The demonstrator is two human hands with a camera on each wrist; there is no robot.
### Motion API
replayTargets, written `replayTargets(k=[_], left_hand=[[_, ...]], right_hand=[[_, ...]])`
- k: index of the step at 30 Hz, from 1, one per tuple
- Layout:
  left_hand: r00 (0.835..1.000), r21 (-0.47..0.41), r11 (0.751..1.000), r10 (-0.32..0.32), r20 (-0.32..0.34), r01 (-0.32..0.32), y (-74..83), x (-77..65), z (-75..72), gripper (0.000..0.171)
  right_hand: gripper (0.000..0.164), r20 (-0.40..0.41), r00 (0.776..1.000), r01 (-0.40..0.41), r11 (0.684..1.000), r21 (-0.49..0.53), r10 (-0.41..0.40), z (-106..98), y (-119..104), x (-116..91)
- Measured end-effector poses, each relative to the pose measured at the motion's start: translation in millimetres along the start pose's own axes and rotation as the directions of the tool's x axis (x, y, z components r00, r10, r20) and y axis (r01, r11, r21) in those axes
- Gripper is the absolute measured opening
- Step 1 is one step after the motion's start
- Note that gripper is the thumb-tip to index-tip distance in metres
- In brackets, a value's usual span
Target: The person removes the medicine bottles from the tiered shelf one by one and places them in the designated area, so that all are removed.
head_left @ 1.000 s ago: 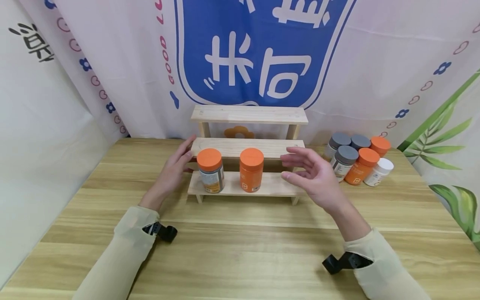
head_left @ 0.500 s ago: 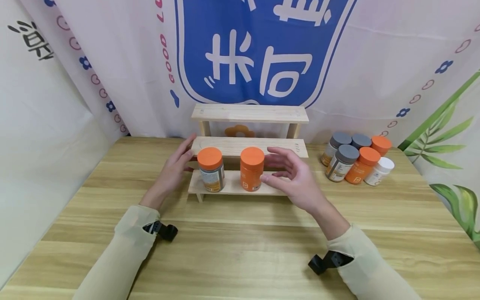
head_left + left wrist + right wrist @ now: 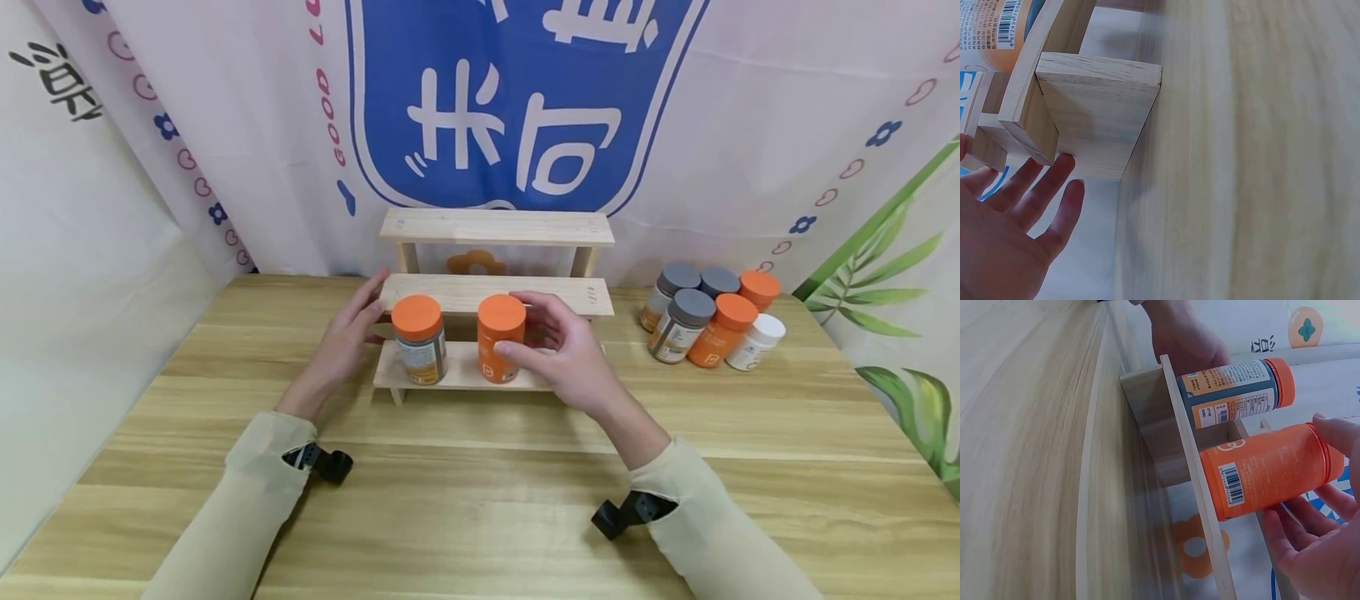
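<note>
An orange bottle with an orange lid (image 3: 497, 354) stands upright on the lowest tier of the wooden stepped shelf (image 3: 480, 293). My right hand (image 3: 570, 358) holds this bottle from its right side, thumb in front and fingers behind; in the right wrist view the thumb lies near the lid (image 3: 1334, 453). To its left on the same tier stands a grey bottle with an orange lid (image 3: 422, 354). My left hand (image 3: 341, 346) is at the shelf's left end, its fingers loosely extended; in the left wrist view the fingertips (image 3: 1063, 164) are close to or touching the wood.
On the table's right side stands a group of bottles: grey-lidded ones (image 3: 673, 333), orange ones (image 3: 718, 337) and a white one (image 3: 756, 346). A printed curtain (image 3: 300, 100) hangs behind the shelf. The wooden table (image 3: 450, 500) stretches in front.
My right hand has moved left from the shelf's right end to the orange bottle, and its thumb and fingers have come around it. My left hand and both shelf bottles stay in place.
</note>
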State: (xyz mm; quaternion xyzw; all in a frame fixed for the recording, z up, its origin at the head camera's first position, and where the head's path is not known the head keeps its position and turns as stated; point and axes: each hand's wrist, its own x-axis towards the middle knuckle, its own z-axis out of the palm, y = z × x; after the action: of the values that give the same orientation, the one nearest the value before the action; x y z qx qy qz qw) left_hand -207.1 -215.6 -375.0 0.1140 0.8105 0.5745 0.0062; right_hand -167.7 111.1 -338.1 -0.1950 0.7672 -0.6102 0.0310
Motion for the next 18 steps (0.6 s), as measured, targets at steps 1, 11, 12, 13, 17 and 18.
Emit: replayTargets(k=[1, 11, 12, 13, 17, 18], left_hand=[[1.000, 0.002, 1.000, -0.001, 0.000, 0.001, -0.1, 0.0, -0.3, 0.058], [1.000, -0.002, 1.000, -0.007, 0.002, 0.007, 0.2, 0.0, -0.6, 0.058], [1.000, -0.002, 1.000, -0.006, 0.002, 0.006, 0.0, -0.1, -0.6, 0.057], [1.000, -0.004, 1.000, -0.004, 0.002, 0.004, -0.3, -0.2, -0.7, 0.058], [1.000, -0.006, 1.000, -0.002, 0.001, 0.002, -0.6, -0.1, -0.2, 0.058], [1.000, -0.005, 1.000, -0.002, 0.001, 0.002, -0.6, 0.0, -0.1, 0.057]], right_hand=[[0.062, -0.001, 1.000, -0.001, 1.000, -0.001, 0.001, 0.9, 0.0, 0.7], [0.056, -0.004, 1.000, -0.026, 0.999, -0.040, 0.026, 3.8, 1.2, 4.6], [0.056, -0.003, 1.000, -0.026, 0.999, -0.043, 0.026, 3.9, 0.9, 4.7], [0.056, -0.004, 1.000, -0.027, 0.999, -0.046, 0.026, 4.0, 0.6, 4.9], [0.054, -0.002, 1.000, -0.026, 0.998, -0.056, 0.026, 4.0, -0.6, 4.8], [0.053, -0.001, 1.000, -0.024, 0.998, -0.056, 0.024, 3.9, -0.9, 4.6]])
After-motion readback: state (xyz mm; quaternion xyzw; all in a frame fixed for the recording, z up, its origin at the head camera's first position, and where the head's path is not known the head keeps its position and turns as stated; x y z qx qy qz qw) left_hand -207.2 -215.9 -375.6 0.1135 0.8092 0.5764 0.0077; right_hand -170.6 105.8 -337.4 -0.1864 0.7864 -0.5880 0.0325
